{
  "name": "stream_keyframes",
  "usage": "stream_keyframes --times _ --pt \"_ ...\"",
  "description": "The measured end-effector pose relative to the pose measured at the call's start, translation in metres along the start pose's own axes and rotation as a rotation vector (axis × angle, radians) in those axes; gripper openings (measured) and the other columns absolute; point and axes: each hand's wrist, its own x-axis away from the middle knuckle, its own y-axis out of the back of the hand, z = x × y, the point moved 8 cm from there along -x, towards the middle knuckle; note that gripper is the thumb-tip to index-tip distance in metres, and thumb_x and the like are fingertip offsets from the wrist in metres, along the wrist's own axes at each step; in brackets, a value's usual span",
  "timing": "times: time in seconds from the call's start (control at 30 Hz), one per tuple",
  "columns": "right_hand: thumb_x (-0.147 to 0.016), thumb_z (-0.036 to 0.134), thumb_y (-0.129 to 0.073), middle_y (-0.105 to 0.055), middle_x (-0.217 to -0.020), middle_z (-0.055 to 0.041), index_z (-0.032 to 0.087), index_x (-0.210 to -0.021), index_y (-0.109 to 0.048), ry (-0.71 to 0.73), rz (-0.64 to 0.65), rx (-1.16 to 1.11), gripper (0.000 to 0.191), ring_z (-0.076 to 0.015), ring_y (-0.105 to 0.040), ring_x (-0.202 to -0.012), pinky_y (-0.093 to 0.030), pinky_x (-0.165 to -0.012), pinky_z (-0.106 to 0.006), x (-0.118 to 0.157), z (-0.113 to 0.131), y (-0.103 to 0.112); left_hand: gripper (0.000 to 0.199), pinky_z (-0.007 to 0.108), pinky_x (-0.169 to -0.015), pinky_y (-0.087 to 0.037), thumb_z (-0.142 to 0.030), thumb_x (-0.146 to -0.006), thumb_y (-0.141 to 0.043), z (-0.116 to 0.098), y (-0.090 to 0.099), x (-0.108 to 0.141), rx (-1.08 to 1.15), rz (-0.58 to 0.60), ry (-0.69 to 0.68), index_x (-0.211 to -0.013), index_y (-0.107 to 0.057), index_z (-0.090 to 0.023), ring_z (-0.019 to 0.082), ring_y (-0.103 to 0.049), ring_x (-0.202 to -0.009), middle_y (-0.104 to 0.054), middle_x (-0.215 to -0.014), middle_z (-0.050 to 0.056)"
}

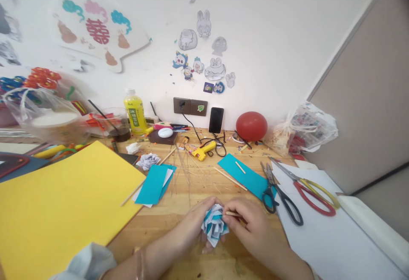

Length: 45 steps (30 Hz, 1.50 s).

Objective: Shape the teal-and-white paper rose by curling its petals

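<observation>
A blue and white paper flower (214, 225) sits low in the middle of the head view, above the wooden table. My left hand (200, 219) is closed round its left side and underside, with some fingers hidden behind the petals. At the flower's right edge, my right hand (247, 222) pinches a short wooden stick (233, 214) between thumb and forefinger. The stick's tip is by the petals; whether it touches them I cannot tell. Beyond my left hand lies a stack of blue and white paper strips (155, 184). A longer blue strip (243, 173) lies past my right hand.
Black-handled scissors (281, 192) and red-and-yellow-handled scissors (311, 190) lie to the right on white paper (332, 237). Yellow card (70, 203) covers the left. Toward the wall are a yellow glue gun (204, 150), a phone (216, 120), a red balloon (252, 126) and a drink bottle (134, 114).
</observation>
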Motion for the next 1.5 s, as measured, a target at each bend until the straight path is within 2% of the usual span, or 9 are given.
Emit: stream_keyframes --times 0.27,0.5,0.63,0.93,1.07,1.17,1.3,1.4,1.5 --pt "-0.083 0.018 -0.044 -0.054 -0.058 0.0032 0.019 -0.065 -0.048 -0.154 0.055 -0.234 0.018 -0.0117 -0.051 -0.055 -0.037 -0.051 -0.020 0.000 -0.011 -0.009 0.035 0.014 -0.028 -0.025 -0.054 -0.077 -0.043 -0.003 0.000 0.001 -0.033 -0.033 -0.010 -0.075 -0.050 -0.019 0.007 -0.041 -0.029 -0.058 -0.044 -0.002" --pt "-0.075 0.025 -0.057 -0.061 -0.069 0.0001 0.018 -0.078 -0.055 -0.110 -0.007 -0.314 0.008 -0.0144 -0.056 -0.064 -0.042 -0.055 -0.022 0.001 -0.010 -0.003 0.037 0.015 -0.029 -0.025 -0.055 -0.077 -0.042 0.000 -0.001 0.001 -0.033 -0.036 0.016 -0.073 -0.052 -0.019 0.007 -0.040 -0.030 -0.057 -0.045 -0.002" --pt "-0.076 0.024 -0.055 -0.059 -0.065 0.0014 0.018 -0.070 -0.052 -0.162 0.028 -0.383 0.009 -0.0131 -0.056 -0.059 -0.042 -0.053 -0.021 0.000 -0.014 -0.008 0.034 0.016 -0.028 -0.026 -0.053 -0.077 -0.043 0.000 0.003 -0.001 -0.093 -0.058 -0.023 -0.073 -0.051 -0.020 0.008 -0.040 -0.029 -0.057 -0.045 -0.001" --pt "-0.082 0.028 -0.051 -0.055 -0.057 0.0025 0.018 -0.065 -0.052 -0.134 -0.074 -0.260 0.019 -0.0123 -0.052 -0.054 -0.039 -0.048 -0.020 0.001 -0.012 -0.003 0.034 0.017 -0.031 -0.025 -0.052 -0.078 -0.044 0.002 -0.001 0.002 0.012 -0.042 0.029 -0.076 -0.052 -0.019 0.008 -0.041 -0.030 -0.059 -0.047 -0.001" --pt "-0.089 0.027 -0.038 -0.063 -0.074 -0.0013 0.020 -0.081 -0.058 -0.101 -0.250 -0.214 0.022 -0.0158 -0.059 -0.073 -0.046 -0.066 -0.024 0.004 -0.011 0.023 0.029 0.018 -0.034 -0.031 -0.046 -0.080 -0.044 -0.002 -0.006 0.003 0.178 0.009 0.044 -0.082 -0.053 -0.019 0.009 -0.045 -0.035 -0.062 -0.056 0.002" --pt "-0.089 0.025 -0.040 -0.065 -0.087 -0.0031 0.022 -0.087 -0.060 0.003 -0.287 -0.103 0.020 -0.0180 -0.060 -0.083 -0.046 -0.072 -0.026 0.004 -0.004 0.032 0.016 0.022 -0.042 -0.039 -0.034 -0.080 -0.048 -0.010 -0.005 0.003 0.283 0.018 -0.030 -0.087 -0.052 -0.021 0.013 -0.054 -0.044 -0.062 -0.062 0.000" --pt "-0.088 0.020 -0.041 -0.066 -0.084 -0.0031 0.022 -0.092 -0.061 0.113 -0.223 0.021 0.020 -0.0180 -0.061 -0.079 -0.046 -0.069 -0.027 0.004 0.007 0.025 0.009 0.028 -0.053 -0.045 -0.021 -0.076 -0.047 -0.017 -0.003 0.001 0.354 0.039 -0.111 -0.083 -0.052 -0.021 0.017 -0.060 -0.056 -0.062 -0.068 0.000" --pt "-0.087 0.016 -0.041 -0.066 -0.088 -0.0045 0.021 -0.100 -0.057 0.137 -0.252 0.043 0.020 -0.0182 -0.061 -0.081 -0.047 -0.070 -0.028 0.006 0.009 0.021 0.011 0.029 -0.056 -0.045 -0.018 -0.074 -0.045 -0.019 -0.004 0.000 0.383 0.072 -0.132 -0.081 -0.053 -0.019 0.017 -0.060 -0.060 -0.062 -0.070 0.001" --pt "-0.086 0.015 -0.043 -0.064 -0.080 -0.0033 0.020 -0.092 -0.055 0.128 -0.275 0.048 0.015 -0.0171 -0.060 -0.073 -0.047 -0.064 -0.026 0.008 0.007 0.016 0.011 0.026 -0.058 -0.043 -0.016 -0.071 -0.046 -0.021 -0.003 -0.001 0.421 0.081 -0.155 -0.079 -0.054 -0.018 0.015 -0.059 -0.062 -0.060 -0.067 0.000"
